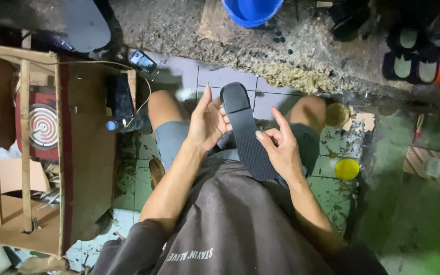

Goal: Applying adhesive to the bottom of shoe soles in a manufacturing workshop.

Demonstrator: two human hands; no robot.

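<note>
Head view, looking down. I see a black shoe sole (244, 130) held over the lap, between the two bare knees, its rounded end pointing away from the body and its near half showing a fine ribbed tread. The left hand (207, 122) is at the sole's left edge — palm turned toward it, fingers loosely curled, thumb touching the edge near the smooth upper part; its grip is partly closed on the sole rather than clamped. The right hand (280, 145) meets the right edge lower down, forefinger raised straight and the other fingers bent against the tread; this grip likewise steadies the sole from the side.

Beneath the hands I note grey shorts (171, 138) and a dark shirt (230, 224), over a stained tiled floor (230, 76). To the right of the right knee lie two round yellow lids (347, 168), one dull, one bright. At left stands a wooden frame (24, 153) around a red hotplate with a coiled element (43, 126); a small phone (142, 61) lies beyond it. A blue bucket (250, 10) sits at the top edge — pairs of finished sandals (413, 61) lie at the upper right.
</note>
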